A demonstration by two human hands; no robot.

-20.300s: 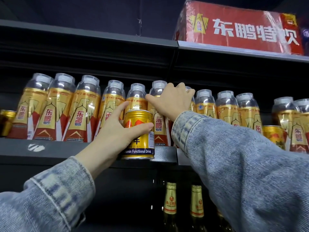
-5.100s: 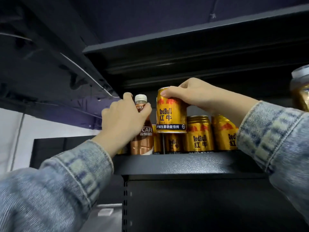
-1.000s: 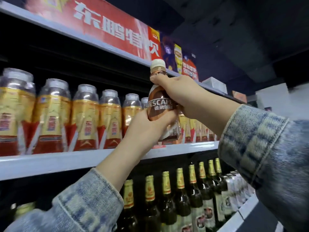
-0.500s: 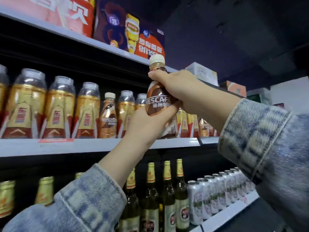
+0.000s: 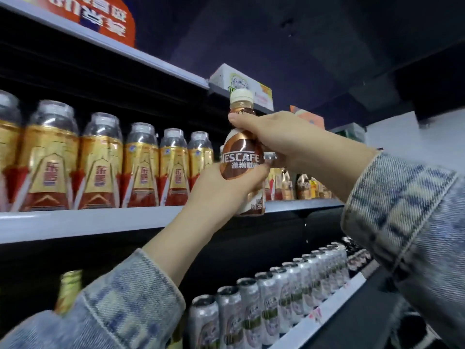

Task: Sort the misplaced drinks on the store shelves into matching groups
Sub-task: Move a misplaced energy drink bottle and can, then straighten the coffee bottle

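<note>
I hold a brown Nescafe coffee bottle (image 5: 241, 159) with a cream cap upright in front of the middle shelf (image 5: 88, 220). My left hand (image 5: 221, 190) wraps its lower body from below. My right hand (image 5: 274, 137) grips its neck and shoulder from the right. Behind it on the shelf stands a row of gold-and-red energy drink bottles (image 5: 98, 162). Farther right along the same shelf stand small brown coffee bottles (image 5: 302, 183), partly hidden by my right wrist.
Silver cans (image 5: 276, 295) line the lower shelf, with a gold-foil bottle top (image 5: 69, 288) at the lower left. Cartons (image 5: 241, 86) sit on the top shelf. The aisle opens to the right.
The view has swung right along the shelves while both hands carry the Nescafe bottle the same way. The lower shelf now shows mostly silver cans instead of green bottles.
</note>
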